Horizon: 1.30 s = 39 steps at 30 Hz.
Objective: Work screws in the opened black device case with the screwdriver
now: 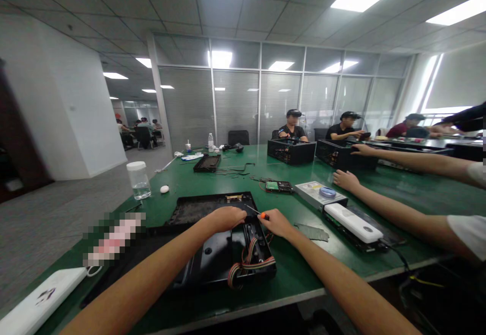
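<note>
My right hand [276, 222] is closed round a screwdriver [265, 216] with an orange and black handle; its thin shaft points up and left. Beside it, my left hand [227, 218] is closed over the inner edge of a black open casing, and what its fingers hold is hidden. The black casing [208, 266] lies flat in front of me. A striped ribbon cable [248, 265] loops out of its right end. Along the far side, a shallow black section [197, 208] carries a small brass-coloured part [234, 198].
A lidded clear jar [138, 183] and white power bank [43, 299] stand left. To the right are a hard drive [279, 186], metal drive box [319, 193], another white power bank [353, 222] and grey strip [313, 232]. A co-worker's arms [395, 208] reach in beside black cases [291, 151].
</note>
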Tool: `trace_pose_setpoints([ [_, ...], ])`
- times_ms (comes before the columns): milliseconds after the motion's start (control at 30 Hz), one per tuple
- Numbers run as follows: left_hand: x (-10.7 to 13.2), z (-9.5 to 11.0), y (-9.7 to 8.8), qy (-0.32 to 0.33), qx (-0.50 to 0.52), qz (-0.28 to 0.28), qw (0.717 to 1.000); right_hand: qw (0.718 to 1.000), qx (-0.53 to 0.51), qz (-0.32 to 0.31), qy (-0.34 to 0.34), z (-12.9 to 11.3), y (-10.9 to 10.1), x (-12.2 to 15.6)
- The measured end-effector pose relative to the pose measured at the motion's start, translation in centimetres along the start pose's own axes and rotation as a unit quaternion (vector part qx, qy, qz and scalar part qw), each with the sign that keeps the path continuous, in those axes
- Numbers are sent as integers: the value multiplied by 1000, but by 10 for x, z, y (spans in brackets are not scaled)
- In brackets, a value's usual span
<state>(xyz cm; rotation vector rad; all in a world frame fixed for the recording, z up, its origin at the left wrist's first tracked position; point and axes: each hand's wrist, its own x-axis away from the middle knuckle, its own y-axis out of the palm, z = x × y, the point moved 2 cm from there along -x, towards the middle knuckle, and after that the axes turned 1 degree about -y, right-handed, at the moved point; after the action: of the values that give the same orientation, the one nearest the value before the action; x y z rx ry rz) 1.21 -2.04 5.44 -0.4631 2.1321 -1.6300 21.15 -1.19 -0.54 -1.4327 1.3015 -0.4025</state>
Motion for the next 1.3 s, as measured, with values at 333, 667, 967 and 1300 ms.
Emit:
trace_pose_setpoints([
  [333,-15,-2,27,52,137,70,987,1000,20,18,10,12,-6,3],
  [667,-7,6,28,38,107,55,992,997,2,58,55,24,-15,1],
  [967,-4,-3,28,21,200,120,972,994,-21,69,77,27,-19,-2],
  [1300,-10,-5,37,-19,234,114,965,992,-35,91,83,29,-22,-6],
])
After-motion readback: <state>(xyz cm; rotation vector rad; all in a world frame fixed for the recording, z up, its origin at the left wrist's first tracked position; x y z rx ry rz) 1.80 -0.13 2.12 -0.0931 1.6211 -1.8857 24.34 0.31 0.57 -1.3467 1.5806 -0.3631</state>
